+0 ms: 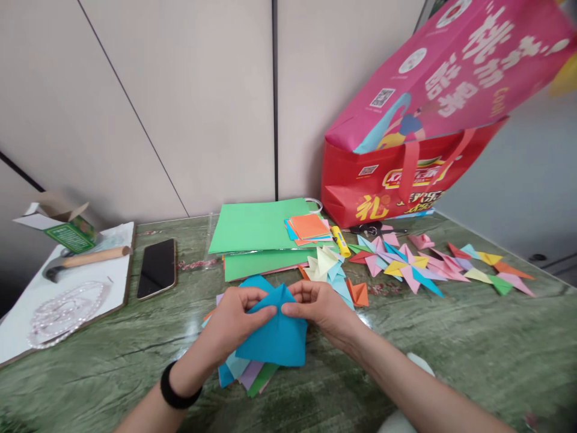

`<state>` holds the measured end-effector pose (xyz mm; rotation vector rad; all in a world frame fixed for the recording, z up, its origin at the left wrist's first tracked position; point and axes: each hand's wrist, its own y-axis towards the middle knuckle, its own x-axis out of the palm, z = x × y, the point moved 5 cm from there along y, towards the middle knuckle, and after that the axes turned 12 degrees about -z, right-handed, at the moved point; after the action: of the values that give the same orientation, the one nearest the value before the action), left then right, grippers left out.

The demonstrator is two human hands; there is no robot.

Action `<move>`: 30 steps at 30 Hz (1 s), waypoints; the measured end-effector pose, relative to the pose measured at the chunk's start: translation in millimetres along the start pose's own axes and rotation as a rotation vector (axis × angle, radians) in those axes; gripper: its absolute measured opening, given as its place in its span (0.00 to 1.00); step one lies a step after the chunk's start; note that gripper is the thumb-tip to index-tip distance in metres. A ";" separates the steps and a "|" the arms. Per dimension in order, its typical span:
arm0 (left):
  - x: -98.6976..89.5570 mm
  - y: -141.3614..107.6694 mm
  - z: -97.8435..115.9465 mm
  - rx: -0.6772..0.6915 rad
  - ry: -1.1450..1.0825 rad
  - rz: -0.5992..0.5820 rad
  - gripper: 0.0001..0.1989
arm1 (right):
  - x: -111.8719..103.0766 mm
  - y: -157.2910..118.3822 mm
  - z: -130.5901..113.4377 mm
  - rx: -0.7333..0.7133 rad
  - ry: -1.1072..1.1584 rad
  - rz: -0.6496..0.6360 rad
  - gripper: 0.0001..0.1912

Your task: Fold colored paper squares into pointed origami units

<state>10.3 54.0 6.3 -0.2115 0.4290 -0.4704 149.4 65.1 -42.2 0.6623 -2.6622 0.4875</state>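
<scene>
A blue sheet of paper [274, 337], with creases meeting near its upper point, is held up by both hands. My left hand [238, 313] pinches its left side between thumb and fingers, and a black band circles that wrist. On the other side my right hand [322, 310] grips the paper near the peak, its thumb close to the left thumb. Beneath the sheet lies a fanned pile of coloured paper [252, 376] in green, purple and blue, partly hidden. Folded paper pieces [324, 264] in cream, pale blue and orange rest just beyond my right hand.
Green sheets [252, 225] carry small orange squares [309, 227], beside a yellow glue stick [340, 242]. Paper stars [408, 267] spread rightward. A red bag [347, 186] stands behind. At left are a phone [157, 269], a hammer [92, 258], bead strings [67, 310] and an opened box [70, 231].
</scene>
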 end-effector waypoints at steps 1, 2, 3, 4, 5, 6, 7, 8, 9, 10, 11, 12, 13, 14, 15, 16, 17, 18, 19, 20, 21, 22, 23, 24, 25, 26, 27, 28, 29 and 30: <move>0.2 0.1 -0.1 -0.003 -0.001 -0.003 0.08 | 0.0 0.1 0.2 0.002 0.005 -0.001 0.24; 0.4 0.2 -0.2 -0.005 0.000 -0.005 0.08 | 0.0 0.1 0.5 0.005 0.008 -0.002 0.24; 0.6 0.3 -0.4 -0.008 0.001 -0.008 0.08 | -0.1 0.2 0.7 0.008 0.008 -0.002 0.24; 0.8 0.3 -0.6 -0.011 0.003 -0.009 0.08 | -0.2 0.3 0.9 0.010 0.006 -0.004 0.24; 1.0 0.2 -0.7 -0.013 0.001 -0.010 0.08 | -0.3 0.4 1.1 0.011 0.006 -0.004 0.24; 1.1 0.0 -0.9 -0.015 -0.001 -0.008 0.08 | -0.3 0.5 1.3 0.012 0.007 -0.006 0.24; 1.3 -0.2 -1.0 -0.019 -0.005 -0.008 0.08 | -0.3 0.6 1.5 0.015 0.010 -0.008 0.24; 1.5 -0.4 -1.0 -0.022 -0.010 -0.010 0.08 | -0.2 0.6 1.9 0.020 0.013 -0.010 0.23; 1.8 -0.7 -1.0 -0.025 -0.017 -0.013 0.08 | -0.2 0.6 2.2 0.025 0.015 -0.010 0.23; 2.0 -0.8 -1.0 -0.026 -0.022 -0.015 0.08 | -0.2 0.6 2.5 0.029 0.015 -0.009 0.23; 2.0 -1.0 -0.9 -0.027 -0.024 -0.016 0.08 | -0.2 0.5 2.5 0.028 0.013 -0.006 0.23; 1.9 -1.0 -0.8 -0.025 -0.026 -0.016 0.08 | -0.3 0.4 2.4 0.025 0.010 -0.002 0.23; 1.8 -0.9 -0.7 -0.023 -0.027 -0.017 0.08 | -0.4 0.3 2.2 0.021 0.008 0.002 0.23; 1.6 -0.8 -0.6 -0.020 -0.028 -0.015 0.08 | -0.4 0.2 2.0 0.018 0.006 0.005 0.23; 1.5 -0.6 -0.6 -0.018 -0.029 -0.016 0.08 | -0.4 0.1 1.8 0.015 0.004 0.008 0.23; 1.6 -0.4 -0.7 -0.017 -0.032 -0.020 0.08 | -0.4 0.1 1.8 0.015 0.002 0.008 0.23; 1.7 -0.3 -0.9 -0.015 -0.037 -0.024 0.07 | -0.3 0.0 1.8 0.017 0.000 0.008 0.23; 1.9 -0.2 -1.2 -0.016 -0.046 -0.028 0.07 | -0.2 0.1 1.9 0.020 -0.001 0.007 0.23; 2.1 -0.1 -1.6 -0.019 -0.055 -0.032 0.07 | -0.3 0.1 1.9 0.020 -0.002 0.007 0.23; 2.4 -0.1 -2.2 -0.023 -0.066 -0.035 0.07 | -0.4 0.2 2.0 0.018 -0.001 0.009 0.23; 2.7 -0.1 -2.8 -0.026 -0.076 -0.039 0.07 | -0.6 0.4 2.3 0.017 0.001 0.009 0.23; 2.9 -0.1 -3.4 -0.028 -0.084 -0.041 0.07 | -0.9 0.5 2.6 0.014 0.003 0.011 0.23; 3.2 0.0 -4.0 -0.028 -0.092 -0.046 0.06 | -1.3 0.8 3.0 0.012 0.004 0.012 0.23; 3.6 0.2 -4.4 -0.024 -0.102 -0.052 0.06 | -1.6 1.0 3.4 0.011 0.002 0.011 0.23; 3.8 0.4 -4.7 -0.018 -0.111 -0.055 0.06 | -2.0 1.3 4.0 0.013 -0.002 0.007 0.23; 3.9 0.7 -5.0 -0.012 -0.120 -0.057 0.06 | -2.3 1.5 4.5 0.016 -0.008 0.003 0.23; 4.0 0.9 -5.1 -0.007 -0.126 -0.058 0.06 | -2.7 1.6 4.8 0.018 -0.015 0.001 0.23; 4.0 1.1 -5.2 -0.003 -0.129 -0.058 0.06 | -3.0 1.7 4.9 0.018 -0.021 -0.001 0.23; 3.8 1.2 -5.0 0.000 -0.128 -0.055 0.06 | -3.2 1.7 5.0 0.018 -0.025 -0.003 0.23; 3.6 1.2 -4.8 0.001 -0.123 -0.050 0.06 | -3.3 1.6 4.8 0.015 -0.026 -0.004 0.23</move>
<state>11.5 52.9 0.4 -0.2489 0.3039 -0.5040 150.1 65.7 -48.2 0.6835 -2.6835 0.5016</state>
